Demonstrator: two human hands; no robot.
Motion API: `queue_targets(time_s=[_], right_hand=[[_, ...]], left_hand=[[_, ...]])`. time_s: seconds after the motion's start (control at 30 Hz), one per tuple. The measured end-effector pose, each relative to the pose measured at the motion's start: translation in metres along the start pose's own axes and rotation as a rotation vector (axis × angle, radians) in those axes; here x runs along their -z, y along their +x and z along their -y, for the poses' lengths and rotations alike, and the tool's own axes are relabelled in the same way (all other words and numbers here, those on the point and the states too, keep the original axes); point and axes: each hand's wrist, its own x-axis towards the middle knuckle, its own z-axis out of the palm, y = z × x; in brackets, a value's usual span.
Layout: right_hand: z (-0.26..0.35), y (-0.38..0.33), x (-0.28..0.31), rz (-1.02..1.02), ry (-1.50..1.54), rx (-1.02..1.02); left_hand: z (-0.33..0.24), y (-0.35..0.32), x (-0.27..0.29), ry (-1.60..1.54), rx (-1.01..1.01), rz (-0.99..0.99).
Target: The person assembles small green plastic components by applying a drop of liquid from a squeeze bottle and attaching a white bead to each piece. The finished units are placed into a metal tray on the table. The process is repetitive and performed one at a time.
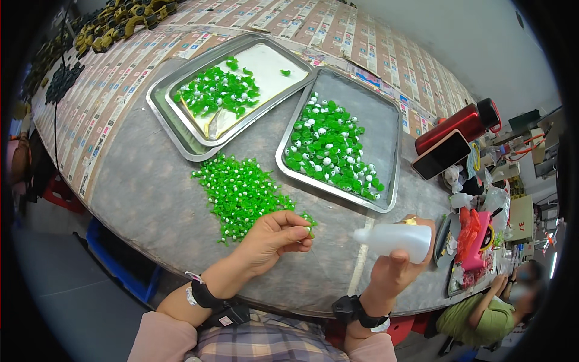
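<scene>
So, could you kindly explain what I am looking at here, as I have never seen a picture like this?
There is no machine: this is one wide fisheye view from a camera on a person's head, looking down at their own two bare hands, so straight edges bend near the rim. The left hand pinches a small green piece at the fingertips. The right hand grips a white squeeze bottle, nozzle pointing left. On the grey table lie a loose pile of green pieces and two metal trays, the left tray and the right tray, each holding more green pieces with white dots. A red flask and a phone lie at the right.
</scene>
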Motion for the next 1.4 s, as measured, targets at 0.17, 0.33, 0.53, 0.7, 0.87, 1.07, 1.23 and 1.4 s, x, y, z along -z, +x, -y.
queue_targets(time_s=[0.17,0.33,0.53,0.7,0.87,1.07,1.23,1.4], right_hand=[[-0.009,-0.01,-0.009,-0.017,-0.087,0.166],[-0.002,-0.012,-0.015,0.026,-0.183,0.105],[-0.004,-0.011,-0.015,0.049,-0.189,0.112],[-0.009,-0.013,-0.016,-0.028,-0.22,0.168],[-0.007,-0.009,-0.013,-0.03,-0.226,0.171],[-0.009,-0.008,-0.014,-0.016,-0.245,0.173],[-0.006,-0.009,-0.012,-0.048,-0.189,0.144],[-0.012,-0.009,-0.01,-0.004,-0.203,0.163]], left_hand=[[0.001,-0.001,0.0,0.0,0.006,0.008],[0.002,0.0,0.001,0.005,0.009,0.008],[0.001,0.0,0.0,0.002,0.012,0.016],[0.001,0.0,0.001,0.019,0.019,0.015],[0.001,-0.001,0.0,0.02,0.025,0.015],[0.002,-0.001,0.001,0.024,0.015,0.011],[0.004,-0.001,-0.002,0.191,-0.223,-0.024],[0.007,-0.001,-0.001,0.287,-0.341,-0.034]])
